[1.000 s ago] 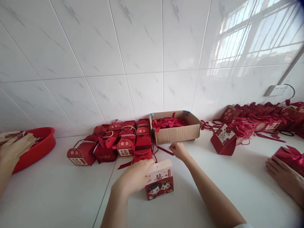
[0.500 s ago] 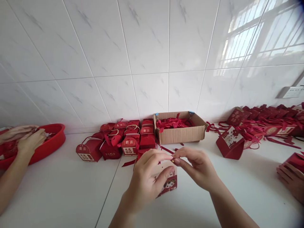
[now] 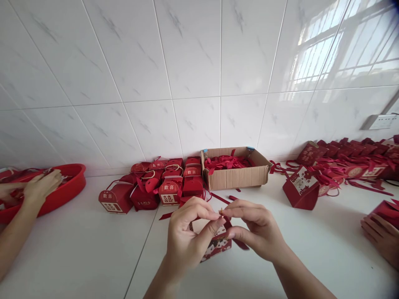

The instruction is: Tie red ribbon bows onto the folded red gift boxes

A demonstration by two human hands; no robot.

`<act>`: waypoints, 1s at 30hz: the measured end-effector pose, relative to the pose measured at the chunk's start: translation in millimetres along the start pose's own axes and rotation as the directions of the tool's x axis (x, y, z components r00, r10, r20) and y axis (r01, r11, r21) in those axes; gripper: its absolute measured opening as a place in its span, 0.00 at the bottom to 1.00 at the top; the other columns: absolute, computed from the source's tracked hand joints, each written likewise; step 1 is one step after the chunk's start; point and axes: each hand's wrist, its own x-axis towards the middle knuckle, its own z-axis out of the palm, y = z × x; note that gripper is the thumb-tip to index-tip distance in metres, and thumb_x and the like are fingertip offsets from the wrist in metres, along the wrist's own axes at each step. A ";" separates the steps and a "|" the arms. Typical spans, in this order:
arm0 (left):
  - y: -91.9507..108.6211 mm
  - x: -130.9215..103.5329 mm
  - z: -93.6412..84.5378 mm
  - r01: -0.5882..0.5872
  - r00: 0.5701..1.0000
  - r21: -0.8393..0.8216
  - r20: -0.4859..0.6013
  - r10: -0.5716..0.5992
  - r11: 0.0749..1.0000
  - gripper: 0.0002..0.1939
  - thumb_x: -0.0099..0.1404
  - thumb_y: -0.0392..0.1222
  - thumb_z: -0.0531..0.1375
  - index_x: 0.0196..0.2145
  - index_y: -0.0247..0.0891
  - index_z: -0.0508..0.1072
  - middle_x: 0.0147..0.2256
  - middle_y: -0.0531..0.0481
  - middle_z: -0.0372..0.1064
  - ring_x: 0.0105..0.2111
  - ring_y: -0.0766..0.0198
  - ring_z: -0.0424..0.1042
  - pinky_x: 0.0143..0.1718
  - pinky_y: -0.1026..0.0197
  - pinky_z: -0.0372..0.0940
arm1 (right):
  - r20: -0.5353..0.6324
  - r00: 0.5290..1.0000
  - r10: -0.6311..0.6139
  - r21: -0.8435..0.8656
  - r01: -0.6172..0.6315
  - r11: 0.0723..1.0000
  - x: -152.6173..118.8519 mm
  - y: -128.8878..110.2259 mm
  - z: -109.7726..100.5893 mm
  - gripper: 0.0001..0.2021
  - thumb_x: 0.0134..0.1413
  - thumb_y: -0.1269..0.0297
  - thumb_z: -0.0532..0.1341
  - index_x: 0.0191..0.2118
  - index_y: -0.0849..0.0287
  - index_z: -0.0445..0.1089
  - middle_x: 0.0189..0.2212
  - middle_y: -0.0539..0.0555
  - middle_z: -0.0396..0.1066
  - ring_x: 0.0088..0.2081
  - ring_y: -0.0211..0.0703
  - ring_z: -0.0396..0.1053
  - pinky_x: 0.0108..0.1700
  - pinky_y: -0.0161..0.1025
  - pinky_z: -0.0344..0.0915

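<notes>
Directly in front of me on the white table stands a small red gift box (image 3: 218,248) with a pale top and a cartoon print. It is partly hidden by my hands. Just above it, my left hand (image 3: 190,236) is closed, pinching at a tiny gold-coloured piece (image 3: 221,212) too small to name. My right hand (image 3: 257,228) meets it from the other side, its fingers closed around a dark red ribbon (image 3: 239,241). The ribbon's end trails down beside the box.
Behind stand several red gift boxes (image 3: 145,197) and a cardboard box (image 3: 238,179) of red ribbons. More boxes (image 3: 352,151) line the right. One box (image 3: 301,193) lies tilted. Other people's hands work at a red basin (image 3: 64,193) and far right (image 3: 378,236).
My hands have drawn closer and a bit lower over the box. The gold piece now sticks up between the fingertips, and the ribbon hangs visibly below my right hand.
</notes>
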 end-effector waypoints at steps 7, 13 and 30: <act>4.2 0.9 -7.4 0.225 0.953 -0.098 0.228 -0.198 0.969 0.06 0.61 0.38 0.62 0.27 0.39 0.70 0.26 0.52 0.68 0.28 0.66 0.69 0.30 0.64 0.64 | -0.019 1.000 -0.010 -0.066 0.009 0.998 0.8 5.3 1.1 0.04 0.47 0.67 0.69 0.32 0.56 0.78 0.27 0.53 0.77 0.27 0.39 0.73 0.27 0.34 0.70; 5.4 4.2 -16.1 0.220 0.932 -0.030 0.303 -0.201 0.975 0.11 0.69 0.43 0.52 0.33 0.40 0.72 0.30 0.50 0.69 0.32 0.65 0.69 0.33 0.64 0.63 | 0.030 0.999 -0.030 -0.188 0.035 0.982 3.7 3.0 -6.0 0.02 0.54 0.67 0.64 0.32 0.58 0.75 0.25 0.54 0.75 0.27 0.39 0.71 0.29 0.34 0.68; 1.7 1.3 -21.6 0.271 0.765 0.179 0.556 -0.324 0.946 0.13 0.71 0.47 0.47 0.30 0.40 0.59 0.26 0.56 0.57 0.26 0.69 0.56 0.27 0.66 0.53 | 0.250 0.965 -0.082 -0.191 0.132 0.973 1.7 -0.8 -4.7 0.04 0.58 0.68 0.60 0.35 0.60 0.73 0.28 0.55 0.73 0.30 0.38 0.69 0.32 0.33 0.68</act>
